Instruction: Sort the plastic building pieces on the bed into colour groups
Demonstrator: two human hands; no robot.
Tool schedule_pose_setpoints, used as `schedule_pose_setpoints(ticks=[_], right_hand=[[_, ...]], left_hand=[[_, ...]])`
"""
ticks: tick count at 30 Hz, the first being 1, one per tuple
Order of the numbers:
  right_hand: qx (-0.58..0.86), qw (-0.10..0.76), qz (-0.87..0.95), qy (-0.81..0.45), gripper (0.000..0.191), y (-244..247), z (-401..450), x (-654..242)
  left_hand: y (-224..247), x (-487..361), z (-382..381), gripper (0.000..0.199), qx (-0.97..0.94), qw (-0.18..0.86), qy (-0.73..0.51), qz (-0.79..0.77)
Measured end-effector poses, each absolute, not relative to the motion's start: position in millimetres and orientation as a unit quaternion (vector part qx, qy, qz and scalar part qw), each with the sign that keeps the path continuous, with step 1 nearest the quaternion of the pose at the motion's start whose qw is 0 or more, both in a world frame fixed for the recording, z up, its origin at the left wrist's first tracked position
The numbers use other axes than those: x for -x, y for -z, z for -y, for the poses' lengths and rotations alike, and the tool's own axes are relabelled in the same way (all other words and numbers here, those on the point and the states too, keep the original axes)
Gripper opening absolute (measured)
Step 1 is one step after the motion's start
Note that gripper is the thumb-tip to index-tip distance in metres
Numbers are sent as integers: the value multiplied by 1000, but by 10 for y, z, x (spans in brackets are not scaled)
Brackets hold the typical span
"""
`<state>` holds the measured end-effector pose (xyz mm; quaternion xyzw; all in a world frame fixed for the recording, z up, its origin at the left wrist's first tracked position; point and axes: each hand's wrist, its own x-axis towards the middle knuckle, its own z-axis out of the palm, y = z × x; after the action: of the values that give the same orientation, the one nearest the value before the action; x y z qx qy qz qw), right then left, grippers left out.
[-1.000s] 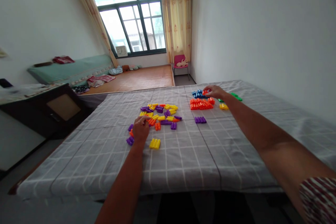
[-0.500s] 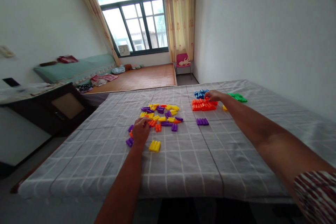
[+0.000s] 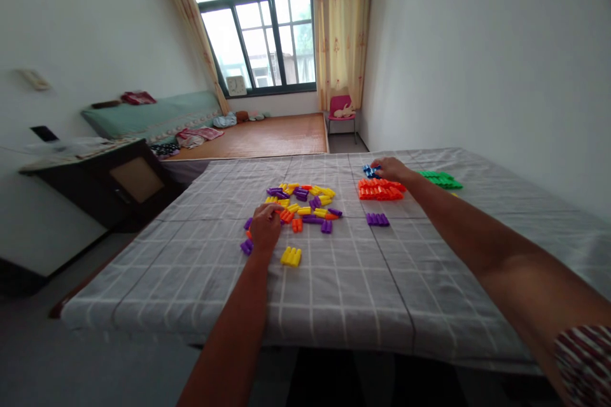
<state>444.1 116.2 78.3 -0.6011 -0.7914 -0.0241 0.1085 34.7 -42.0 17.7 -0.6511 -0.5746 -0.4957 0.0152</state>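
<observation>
My left hand (image 3: 265, 224) rests at the near left of a ring of yellow, purple and orange plastic tube pieces (image 3: 312, 219). Its fingers are loosely bent and apart, and they partly cover the pieces under them. Farther off, my right hand (image 3: 391, 168) is at the blue tube pieces (image 3: 370, 171), fingertips closed on one of them; the hand hides part of that group. Just below this hand lie rows of orange-red tube pieces (image 3: 380, 189). A purple row (image 3: 377, 219) and a yellow row (image 3: 291, 257) lie separately, nearer to me.
Green tube pieces (image 3: 440, 179) lie right of my right forearm. A grey checked cloth (image 3: 344, 292) covers the table. Beyond it are a bed (image 3: 281, 133), a pink chair (image 3: 340, 108) and a window. A dark cabinet (image 3: 128, 178) stands at the left.
My right hand has moved from above the orange-red pieces to the blue ones behind them. The left hand stays by the ring. The whole view has shifted slightly.
</observation>
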Motion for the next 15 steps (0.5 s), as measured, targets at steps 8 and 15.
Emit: schedule_pose_setpoints(ticks=[8,15], right_hand=[[448,116,886,-25,37,-587,-892,-2883],[534,73,842,5,44,-320,-1106,-2194]], left_hand=[[-189,-382,467,28,641,4,509,574],[-230,-449,560,30,666,-10,493,560]])
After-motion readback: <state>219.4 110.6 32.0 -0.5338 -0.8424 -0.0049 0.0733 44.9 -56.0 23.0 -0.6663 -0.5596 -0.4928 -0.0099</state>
